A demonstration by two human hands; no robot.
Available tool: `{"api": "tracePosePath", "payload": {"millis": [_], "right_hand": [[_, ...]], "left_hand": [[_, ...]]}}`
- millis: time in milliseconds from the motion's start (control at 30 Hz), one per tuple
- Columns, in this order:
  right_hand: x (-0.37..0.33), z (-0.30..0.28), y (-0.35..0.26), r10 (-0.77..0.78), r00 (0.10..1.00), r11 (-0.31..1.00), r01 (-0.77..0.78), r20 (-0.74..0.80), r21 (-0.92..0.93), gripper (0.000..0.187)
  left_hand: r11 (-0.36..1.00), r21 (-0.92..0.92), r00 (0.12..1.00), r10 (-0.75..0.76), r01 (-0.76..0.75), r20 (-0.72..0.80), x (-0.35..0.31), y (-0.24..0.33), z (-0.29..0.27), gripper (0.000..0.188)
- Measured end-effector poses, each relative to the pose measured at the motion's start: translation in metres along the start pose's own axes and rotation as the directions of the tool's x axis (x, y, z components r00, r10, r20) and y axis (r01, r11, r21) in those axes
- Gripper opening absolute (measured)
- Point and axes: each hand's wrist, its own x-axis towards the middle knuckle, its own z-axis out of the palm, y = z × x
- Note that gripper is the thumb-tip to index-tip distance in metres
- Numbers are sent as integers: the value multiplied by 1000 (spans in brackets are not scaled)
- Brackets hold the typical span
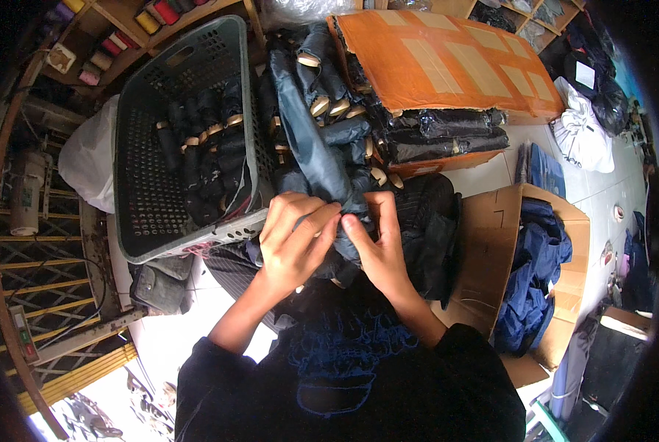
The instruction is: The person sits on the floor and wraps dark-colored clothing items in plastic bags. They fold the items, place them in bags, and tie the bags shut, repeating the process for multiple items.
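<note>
**Mia:** What are the two hands doing?

**Ben:** The left hand [294, 239] and the right hand [377, 247] are close together, just in front of the person's chest. Both are pinched tight on the long dark blue folded umbrella with floppy cloth [311, 140]. Its near end is in the fingers. The rest stretches away from the person.

**Mia:** What is under the hands?

**Ben:** A soft black cloth heap [432, 221]. It hides whatever it lies on.

**Mia:** And beside them?

**Ben:** On the left is a grey plastic basket with holes [149, 199]. Rolled dark umbrellas with tan handle tips [204, 147] lie inside it. On the right is an open brown cardboard box [484, 250] with blue cloth [536, 272] stuffed in it.

**Mia:** What is further away?

**Ben:** A big pile of dark umbrellas [337, 110] sits right behind the hands. Next to it is an orange cardboard box with tape strips [447, 59]. More black rolled umbrellas stick out of it. Far off, a white bag [583, 136] lies on the floor, and coloured thread spools [134, 22] sit on a wooden shelf.
</note>
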Motion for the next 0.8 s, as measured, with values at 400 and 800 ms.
{"api": "tracePosePath", "payload": {"millis": [400,800], "right_hand": [[1,-8,11,-235,953,907,143,-194,-397,62],[3,-5,0,-448,893,782,413,39,-468,73]], "left_hand": [[976,-62,973,-202,210,113,-2,6,15,18],[-34,-833,576,-707,552,411,1,8,38,53]]}}
